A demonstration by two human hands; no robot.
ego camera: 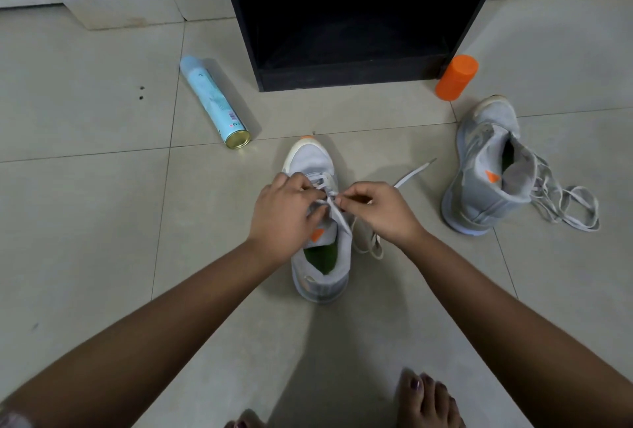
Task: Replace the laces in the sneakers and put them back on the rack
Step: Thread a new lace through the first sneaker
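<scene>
A grey sneaker [317,160] with a green insole stands on the floor tiles in front of me, toe pointing away. My left hand [284,215] and my right hand [378,211] both pinch its white lace [337,213] above the tongue. One lace end [414,172] trails out to the right past my right hand. A second grey sneaker [486,167] lies on its side at the right, with its loose lace [568,201] spread on the floor beside it. The black shoe rack [342,74] stands open straight ahead.
A light blue spray can [214,102] lies on the floor to the left of the rack. An orange cylinder [457,77] lies by the rack's right corner. My bare feet [424,400] are at the bottom edge. A pale step or plinth [120,2] runs along the back left.
</scene>
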